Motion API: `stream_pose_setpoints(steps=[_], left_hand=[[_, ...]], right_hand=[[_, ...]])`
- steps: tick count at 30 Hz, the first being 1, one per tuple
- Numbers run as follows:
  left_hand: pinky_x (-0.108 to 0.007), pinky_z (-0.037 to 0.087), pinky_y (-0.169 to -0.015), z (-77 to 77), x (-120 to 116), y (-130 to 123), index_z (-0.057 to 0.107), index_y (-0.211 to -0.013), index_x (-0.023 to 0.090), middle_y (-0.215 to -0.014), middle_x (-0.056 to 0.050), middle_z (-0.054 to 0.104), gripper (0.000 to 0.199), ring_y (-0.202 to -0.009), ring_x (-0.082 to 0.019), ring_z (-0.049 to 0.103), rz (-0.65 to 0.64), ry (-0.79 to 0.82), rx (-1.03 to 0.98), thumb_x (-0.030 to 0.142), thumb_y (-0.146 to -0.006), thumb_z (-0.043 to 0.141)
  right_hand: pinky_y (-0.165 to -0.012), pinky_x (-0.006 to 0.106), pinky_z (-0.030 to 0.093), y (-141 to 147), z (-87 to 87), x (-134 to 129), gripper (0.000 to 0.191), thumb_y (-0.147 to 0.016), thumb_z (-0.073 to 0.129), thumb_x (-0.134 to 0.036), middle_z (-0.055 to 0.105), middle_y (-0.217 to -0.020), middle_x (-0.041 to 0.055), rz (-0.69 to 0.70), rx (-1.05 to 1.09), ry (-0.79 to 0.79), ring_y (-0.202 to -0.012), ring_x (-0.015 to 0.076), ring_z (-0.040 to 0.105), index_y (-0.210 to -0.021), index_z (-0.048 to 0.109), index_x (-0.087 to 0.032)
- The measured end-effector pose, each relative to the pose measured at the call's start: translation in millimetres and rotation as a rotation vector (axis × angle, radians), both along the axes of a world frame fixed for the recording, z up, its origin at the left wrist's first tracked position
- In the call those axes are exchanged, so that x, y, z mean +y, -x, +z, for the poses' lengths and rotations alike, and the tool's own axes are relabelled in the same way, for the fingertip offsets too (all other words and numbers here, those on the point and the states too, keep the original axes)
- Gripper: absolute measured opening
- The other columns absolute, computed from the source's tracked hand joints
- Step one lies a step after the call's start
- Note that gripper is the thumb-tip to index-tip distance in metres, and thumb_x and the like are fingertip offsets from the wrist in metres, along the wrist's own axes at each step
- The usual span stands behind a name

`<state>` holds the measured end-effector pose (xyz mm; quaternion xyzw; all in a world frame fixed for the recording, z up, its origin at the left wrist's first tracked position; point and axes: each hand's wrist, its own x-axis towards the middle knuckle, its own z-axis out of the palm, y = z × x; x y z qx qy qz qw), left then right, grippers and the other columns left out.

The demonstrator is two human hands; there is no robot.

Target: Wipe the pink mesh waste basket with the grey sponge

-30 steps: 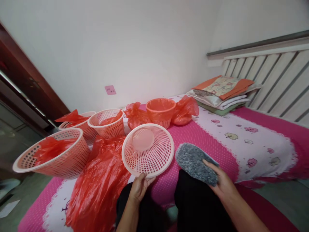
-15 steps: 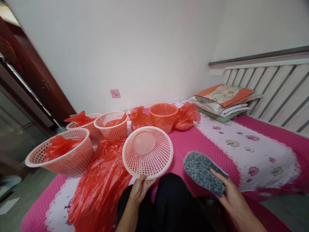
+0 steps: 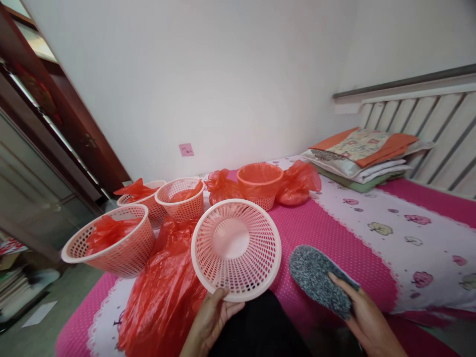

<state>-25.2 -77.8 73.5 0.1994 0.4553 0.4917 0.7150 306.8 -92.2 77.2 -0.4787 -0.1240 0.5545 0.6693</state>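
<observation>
My left hand (image 3: 214, 315) grips the near rim of a pale pink plastic basket (image 3: 231, 238), thumb over the rim. The basket is tilted, its open mouth toward me, and nothing lies inside. In my right hand (image 3: 359, 302) is a grey fuzzy insole-shaped pad (image 3: 320, 277), thumb on its top face, held to the right of the basket. A large red plastic bag (image 3: 163, 292) lies spread on the bed, left of my left hand.
Pink baskets with red plastic in them stand at the left (image 3: 122, 250) and behind. A red-lined basket (image 3: 260, 183) sits between two red bags near the wall. Folded textiles (image 3: 364, 148) are stacked at the right on the pink bed cover (image 3: 334, 238).
The basket in my left hand has tipped further toward the camera and looks larger. Both hands keep their holds. The whole view has shifted slightly.
</observation>
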Motion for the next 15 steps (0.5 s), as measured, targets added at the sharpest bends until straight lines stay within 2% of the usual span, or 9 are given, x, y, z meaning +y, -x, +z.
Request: stream_pose_setpoints(steps=[4, 6, 9, 11, 15], left_hand=[[-0.046, 0.062, -0.092, 19.1, 1, -1, 0.061, -0.108, 0.009, -0.104, -0.018, 0.079, 0.018, -0.095, -0.030, 0.077, 0.036, 0.053, 0.081, 0.018, -0.092, 0.064], [-0.043, 0.064, -0.087, 23.5, 4, 2, 0.062, -0.109, 0.010, -0.104, -0.017, 0.079, 0.022, -0.092, -0.028, 0.078, 0.026, 0.033, 0.133, 0.027, -0.094, 0.063], [-0.039, 0.065, -0.076, 21.3, 12, 9, 0.061, -0.114, 0.014, -0.105, -0.015, 0.078, 0.039, -0.085, -0.026, 0.078, 0.031, -0.042, 0.246, 0.042, -0.089, 0.071], [-0.035, 0.064, -0.066, 16.7, 18, 15, 0.059, -0.115, 0.017, -0.101, -0.012, 0.078, 0.049, -0.077, -0.023, 0.077, 0.091, -0.088, 0.352, 0.049, -0.082, 0.077], [-0.026, 0.052, -0.042, 15.3, 31, 23, 0.056, -0.103, 0.020, -0.071, -0.001, 0.071, 0.059, -0.052, -0.018, 0.067, 0.220, -0.193, 0.549, 0.058, -0.068, 0.084]], right_hand=[[-0.072, 0.035, 0.069, -3, 5.9, 6, 0.054, -0.050, 0.096, -0.032, 0.082, -0.098, 0.0085, -0.038, 0.004, 0.040, -0.098, 0.0338, 0.077, -0.099, 0.077, -0.019], [-0.071, 0.034, 0.069, -4, 9.5, 10, 0.058, -0.049, 0.097, -0.032, 0.081, -0.097, 0.0094, -0.054, -0.015, 0.051, -0.099, 0.0342, 0.077, -0.101, 0.076, -0.017], [-0.072, 0.034, 0.068, -2, 12.5, 18, 0.061, -0.047, 0.096, -0.031, 0.081, -0.095, 0.0105, -0.064, -0.036, 0.037, -0.099, 0.0344, 0.077, -0.103, 0.076, -0.015], [-0.074, 0.033, 0.068, 1, 13.0, 23, 0.062, -0.046, 0.096, -0.027, 0.081, -0.095, 0.0102, -0.065, -0.046, 0.018, -0.099, 0.0341, 0.077, -0.103, 0.076, -0.015], [-0.070, 0.032, 0.068, 10, 15.1, 30, 0.060, -0.046, 0.094, -0.029, 0.081, -0.097, 0.0090, -0.071, -0.088, 0.026, -0.095, 0.0326, 0.077, -0.102, 0.076, -0.017]])
